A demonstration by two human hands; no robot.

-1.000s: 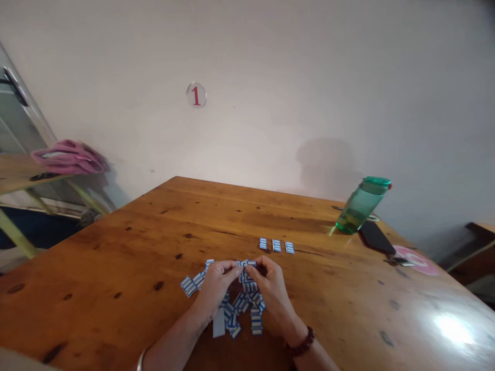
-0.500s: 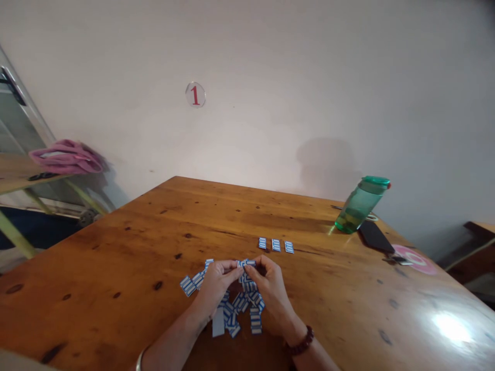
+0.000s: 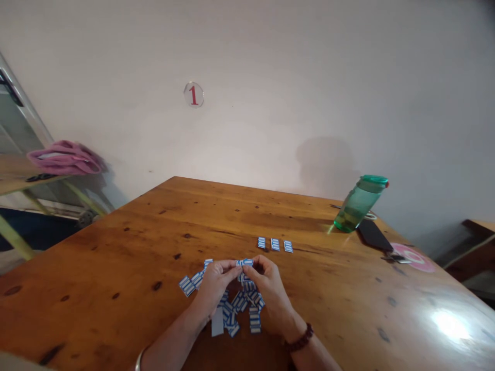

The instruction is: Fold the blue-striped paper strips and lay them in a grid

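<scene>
Fingertips of my left hand (image 3: 217, 281) and my right hand (image 3: 268, 281) pinch a small blue-and-white striped card (image 3: 244, 263) between them, above the table. Whether it is one piece or two is too small to tell. Below and between my hands lies a loose heap of similar striped cards (image 3: 242, 301), partly hidden by my fingers and wrists. One plain pale piece (image 3: 217, 322) lies at the heap's near left. More striped cards (image 3: 187, 285) stick out left of my left hand. Beyond my right hand, three striped cards (image 3: 275, 245) lie in a spaced row.
A wooden table (image 3: 127, 268) spreads under everything. At its right stand a green bottle (image 3: 359, 203), a dark flat phone-like object (image 3: 374, 237), a metal-looking item (image 3: 396, 256) and a pink round mat (image 3: 413, 257). A pink cloth (image 3: 65, 157) rests on another table at left.
The view has shifted very slightly. Both hands keep their pinch on the card, with only a slight movement of the fingers; the heap and the row look the same.
</scene>
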